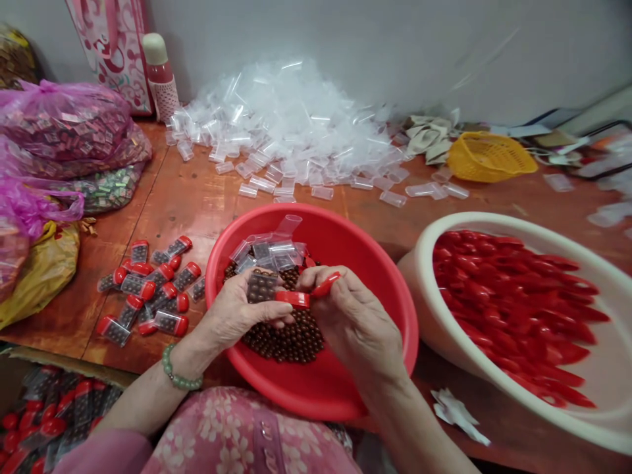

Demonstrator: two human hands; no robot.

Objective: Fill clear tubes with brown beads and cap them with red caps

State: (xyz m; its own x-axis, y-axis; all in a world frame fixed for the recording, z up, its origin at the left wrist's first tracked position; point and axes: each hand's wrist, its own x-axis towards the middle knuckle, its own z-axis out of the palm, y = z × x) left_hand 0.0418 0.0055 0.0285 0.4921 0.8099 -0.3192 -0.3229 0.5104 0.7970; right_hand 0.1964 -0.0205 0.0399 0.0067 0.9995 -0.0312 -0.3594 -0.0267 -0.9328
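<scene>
My left hand [237,309] is shut on a clear plastic tube [261,286] packed with brown balls. My right hand [355,319] pinches a red spoon-shaped cap [295,299] at the tube's open end, and the two appear to touch. Both hands hover over a red plastic basin [316,217], which holds a heap of shiny brown balls [291,339] and several loose clear tubes [266,253]. To the left, several filled tubes with red caps [148,293] lie on the table. A white basin [494,227] at the right is full of red caps [508,296].
A large heap of clear tubes [281,125] lies against the wall on the orange-brown wooden table [207,204]. Bulging pink bags [64,122] sit at the left, a yellow basket [488,157] at the right, and a box of capped tubes [54,415] by my left arm.
</scene>
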